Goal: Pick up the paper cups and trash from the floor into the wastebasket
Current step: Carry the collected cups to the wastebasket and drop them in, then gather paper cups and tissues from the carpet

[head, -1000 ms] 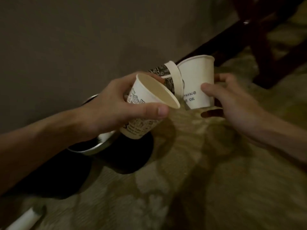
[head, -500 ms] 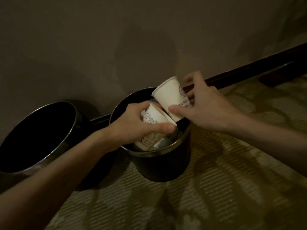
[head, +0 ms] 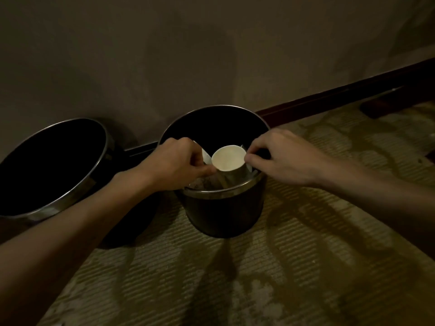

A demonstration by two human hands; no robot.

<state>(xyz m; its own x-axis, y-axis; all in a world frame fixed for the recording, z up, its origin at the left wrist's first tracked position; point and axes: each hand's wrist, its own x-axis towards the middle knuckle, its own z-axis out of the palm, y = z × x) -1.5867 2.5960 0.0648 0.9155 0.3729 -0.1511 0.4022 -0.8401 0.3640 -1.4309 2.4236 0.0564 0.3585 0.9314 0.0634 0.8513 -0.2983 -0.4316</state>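
Note:
A dark round wastebasket (head: pixel 223 196) with a metal rim stands on the carpet by the wall. Inside it, a white paper cup (head: pixel 228 158) leans with its open mouth towards me, and a printed cup (head: pixel 203 183) lies lower at the left. My left hand (head: pixel 174 163) is over the basket's left side, fingers curled, thumb tip against the white cup's left edge, pinching a white cup rim (head: pixel 206 154) that it mostly hides. My right hand (head: pixel 280 156) reaches in from the right and pinches a cup edge next to the white cup's right rim.
A second dark basket (head: pixel 94 165) with a metal rim leans tilted at the left, its mouth towards me. A dark baseboard (head: pixel 329 97) runs along the wall behind. Something dark and low (head: pixel 376 107) sits on the patterned carpet (head: pixel 306 255) at the far right.
Both hands carried the cups from above the floor to the wastebasket and lowered them in. The white cup has turned so its mouth faces me.

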